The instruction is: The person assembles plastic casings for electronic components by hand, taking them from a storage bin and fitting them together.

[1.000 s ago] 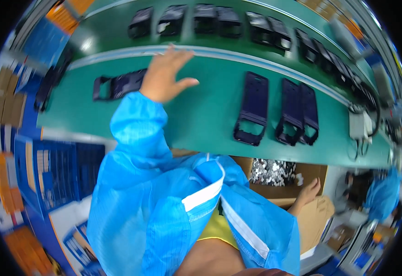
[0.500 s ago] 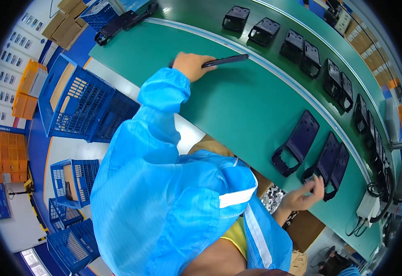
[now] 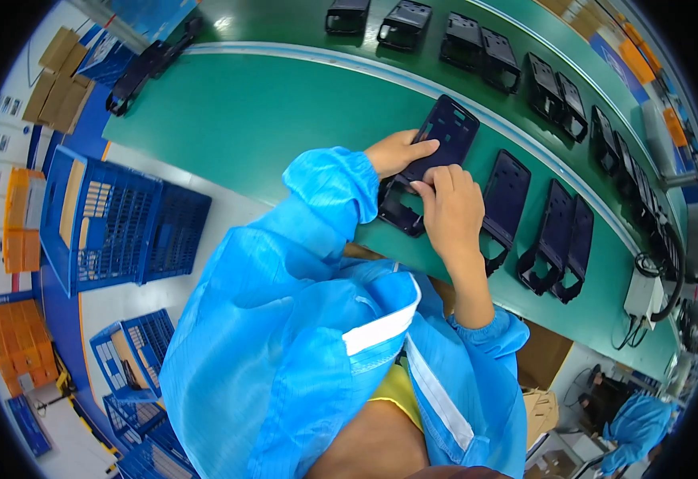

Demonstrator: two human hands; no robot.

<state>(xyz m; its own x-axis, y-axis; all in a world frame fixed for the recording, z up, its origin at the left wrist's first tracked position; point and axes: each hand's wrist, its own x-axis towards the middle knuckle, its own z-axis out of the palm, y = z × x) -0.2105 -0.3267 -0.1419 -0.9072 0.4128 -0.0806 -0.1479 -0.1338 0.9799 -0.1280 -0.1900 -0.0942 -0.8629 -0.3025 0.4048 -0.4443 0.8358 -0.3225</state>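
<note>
My left hand grips a black plastic housing by its left edge, thumb on the face. The housing is a long panel with small cutouts and an open frame at its near end, tilted over the green bench. My right hand is closed at the housing's near end, thumb and bent fingers at the edge of the frame; the exact grip is partly hidden. Just right of it lies a similar housing. Two more, a housing and its neighbour, lie side by side farther right.
Beyond a pale rail, several black housings stand in a row along the green line. A dark strapped piece lies at the bench's far left. Blue crates stand at left. A white power box with cables sits at right.
My left hand has brought the housing rightward and turned its face up. My right hand has moved up and left from beside the lying housings onto its near end. The view has shifted.
</note>
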